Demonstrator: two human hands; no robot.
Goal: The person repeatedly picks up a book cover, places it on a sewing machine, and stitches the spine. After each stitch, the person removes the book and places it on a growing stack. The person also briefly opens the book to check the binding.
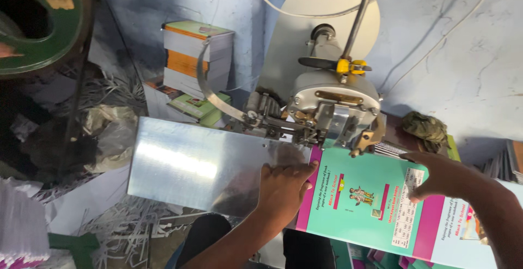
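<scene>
Pressing flat, the open left hand (281, 184) and open right hand (438, 175) steadied the teal booklet cover (362, 203); it looked light, floppy, glossy, best held by its edges.

Single head-worn cam, looks steeply down and forward from just above the person's arms, close in on the metal work plate (190, 163) and the stitching machine head (332, 103). Faces the blue wall (463, 56) behind the machine; floor scraps (125, 228) sit at frame bottom-left. No second view, so nothing overlaps.
</scene>
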